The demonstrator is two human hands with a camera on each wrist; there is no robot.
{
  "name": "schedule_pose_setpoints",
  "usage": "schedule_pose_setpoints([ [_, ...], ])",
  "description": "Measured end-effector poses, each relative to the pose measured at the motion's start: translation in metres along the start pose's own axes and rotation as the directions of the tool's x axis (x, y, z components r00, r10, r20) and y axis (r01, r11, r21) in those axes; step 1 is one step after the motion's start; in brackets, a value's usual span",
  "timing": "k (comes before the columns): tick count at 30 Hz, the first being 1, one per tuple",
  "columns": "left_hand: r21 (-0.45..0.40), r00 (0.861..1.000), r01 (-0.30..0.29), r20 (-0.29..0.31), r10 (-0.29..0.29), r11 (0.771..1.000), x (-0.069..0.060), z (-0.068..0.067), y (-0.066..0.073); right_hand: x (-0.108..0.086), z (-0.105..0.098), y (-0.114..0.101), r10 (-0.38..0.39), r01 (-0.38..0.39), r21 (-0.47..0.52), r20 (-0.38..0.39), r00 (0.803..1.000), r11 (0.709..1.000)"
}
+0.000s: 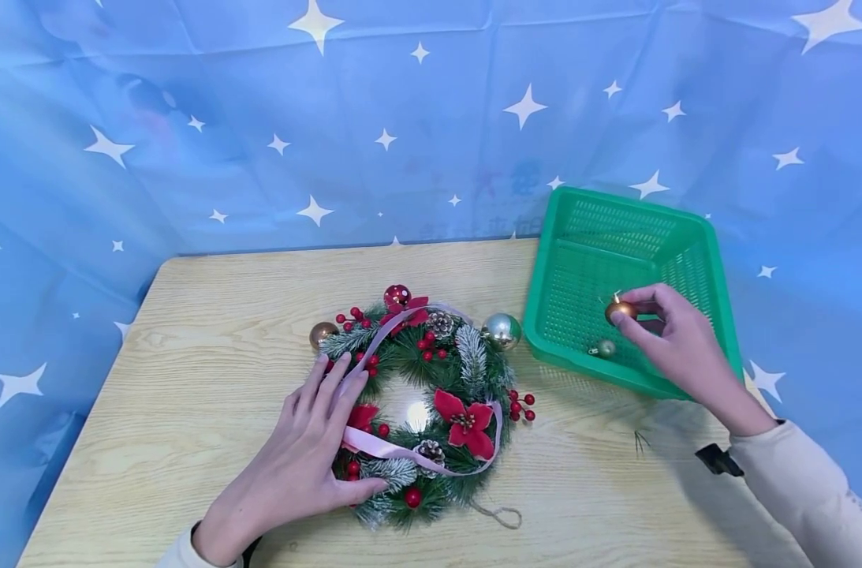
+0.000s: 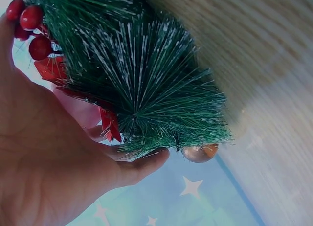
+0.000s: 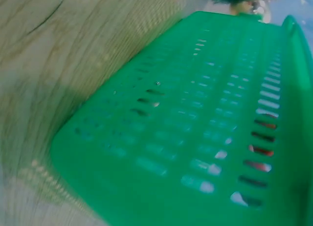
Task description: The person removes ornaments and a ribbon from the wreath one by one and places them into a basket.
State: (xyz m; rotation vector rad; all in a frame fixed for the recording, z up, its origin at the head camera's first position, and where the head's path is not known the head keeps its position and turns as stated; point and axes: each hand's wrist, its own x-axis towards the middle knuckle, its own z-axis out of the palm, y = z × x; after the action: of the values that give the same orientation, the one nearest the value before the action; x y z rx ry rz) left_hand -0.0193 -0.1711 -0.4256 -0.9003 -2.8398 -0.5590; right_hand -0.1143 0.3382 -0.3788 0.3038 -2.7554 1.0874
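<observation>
A green Christmas wreath (image 1: 473, 359) lies flat on the table, decorated with red flowers, berries, pine cones and a pink ribbon (image 1: 381, 443). My left hand (image 1: 310, 450) rests on its left side with the fingers spread out; the left wrist view shows this hand (image 2: 63, 152) against the needles. Over the green basket (image 1: 532, 315) my right hand (image 1: 675, 335) pinches a small gold bauble (image 1: 620, 310) between thumb and fingers. A small silvery-green bauble (image 1: 606, 348) lies in the basket below. In the right wrist view the basket wall hides most of this hand.
On the wreath's rim sit a bronze bauble (image 1: 323, 335), a red spotted bauble (image 1: 397, 297) and a large silver bauble (image 1: 501, 330). A twine loop (image 1: 500, 516) sticks out at the front. A starry blue cloth (image 1: 431, 118) hangs behind the wooden table (image 1: 189, 379).
</observation>
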Motion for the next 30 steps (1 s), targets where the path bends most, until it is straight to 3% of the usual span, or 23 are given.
schedule_pose_setpoints([
  [7, 0.000, 1.000, 0.002, 0.000, -0.002, 1.000, 0.000, 0.001, 0.000, 0.006, -0.009, 0.016, 0.100, -0.091, -0.085, 0.102, 0.990, 0.992],
  [13, 0.003, 1.000, 0.003, 0.003, -0.003, 1.000, 0.000, 0.001, 0.001, 0.011, -0.010, 0.029, 0.131, -0.108, -0.127, 0.189, 0.973, 0.986],
  [21, 0.003, 1.000, -0.005, 0.002, 0.005, 1.000, 0.001, 0.002, 0.000, 0.017, -0.011, 0.038, 0.185, -0.121, -0.215, 0.309, 0.933, 0.969],
  [30, 0.008, 1.000, 0.003, 0.009, -0.003, 1.000, -0.001, 0.002, 0.001, 0.022, -0.010, 0.042, 0.202, -0.118, -0.225, 0.397, 0.895, 0.967],
])
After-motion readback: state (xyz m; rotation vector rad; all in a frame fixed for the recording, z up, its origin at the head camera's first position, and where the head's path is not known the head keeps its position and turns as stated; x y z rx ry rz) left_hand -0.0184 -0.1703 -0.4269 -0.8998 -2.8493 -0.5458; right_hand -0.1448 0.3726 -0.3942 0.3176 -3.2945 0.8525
